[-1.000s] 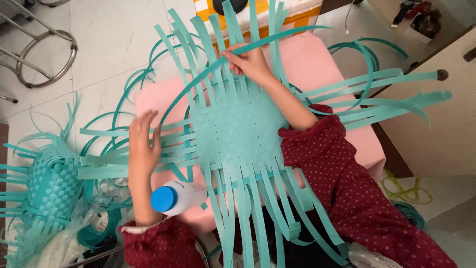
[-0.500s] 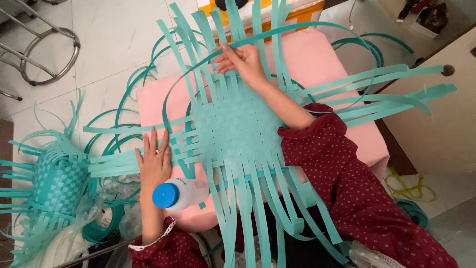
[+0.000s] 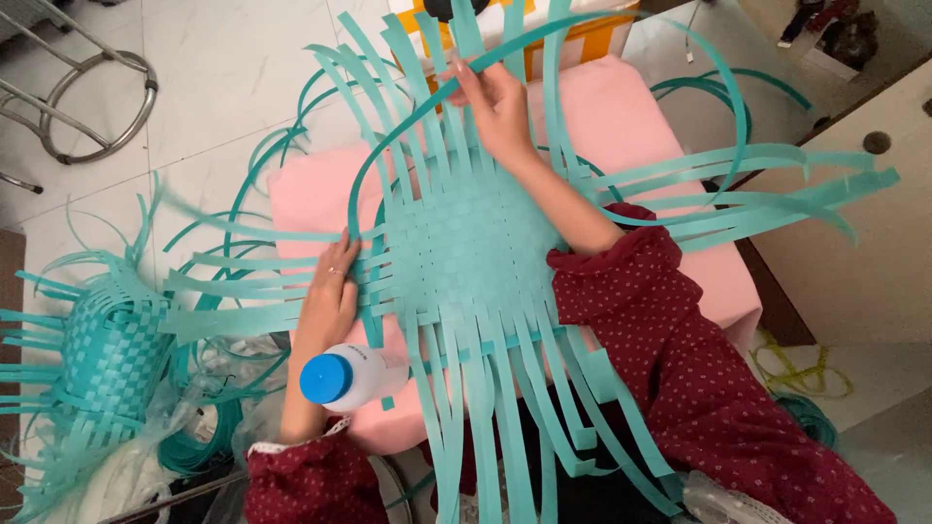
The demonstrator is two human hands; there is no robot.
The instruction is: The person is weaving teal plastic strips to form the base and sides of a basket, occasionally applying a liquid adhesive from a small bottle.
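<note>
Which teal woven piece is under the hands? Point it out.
The flat woven mat on the pink cushion: left hand presses its edge, right hand pinches its strips. The half-built basket sits untouched.

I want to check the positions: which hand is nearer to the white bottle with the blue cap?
Left. The left hand rests on the teal strips just above the white bottle. The right hand is far across the woven mat, at its top edge.

loose strips (image 3: 243, 315) – bottle (image 3: 340, 376) beside
</note>
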